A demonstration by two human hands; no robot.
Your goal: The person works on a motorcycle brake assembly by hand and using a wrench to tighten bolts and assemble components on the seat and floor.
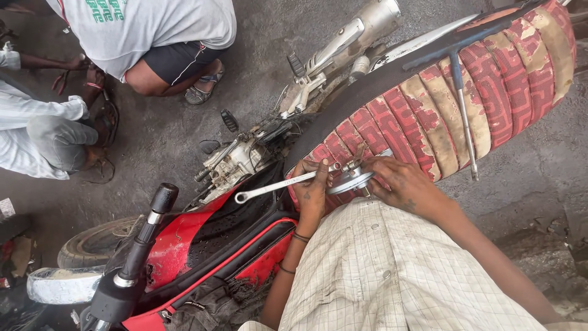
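On the motorcycle seat [429, 104], near its front edge, sits a round metal part [350, 181], disc-shaped, grey, with a small fitting on top. Right hand [398, 184] lies over the disc's right side, fingers curled on its rim, pinning it to the seat. Left hand [312, 187] is closed around a silver ring spanner [269, 188]; the shaft runs left from the fist with the ring end free over the engine area, the other end reaching toward the fitting on the disc, exact contact hidden by the fingers. Both hands dirty; thin bands on the left wrist. Seat cover is red patterned, worn through in tan patches, black trim along the upper edge. Lying on it further back, well apart from the hands: a T-handle wrench [460, 92], bar across the top, shaft pointing down the seat. Left of the seat, the exposed carburettor and engine parts [236, 160], then red bodywork [184, 233], black handlebar grip [160, 202], front tyre [92, 242]. Chrome exhaust [358, 27] at top. On the concrete floor [539, 165] upper left, two other people crouch, one in a grey shirt [153, 27], one in white sleeves [37, 110].
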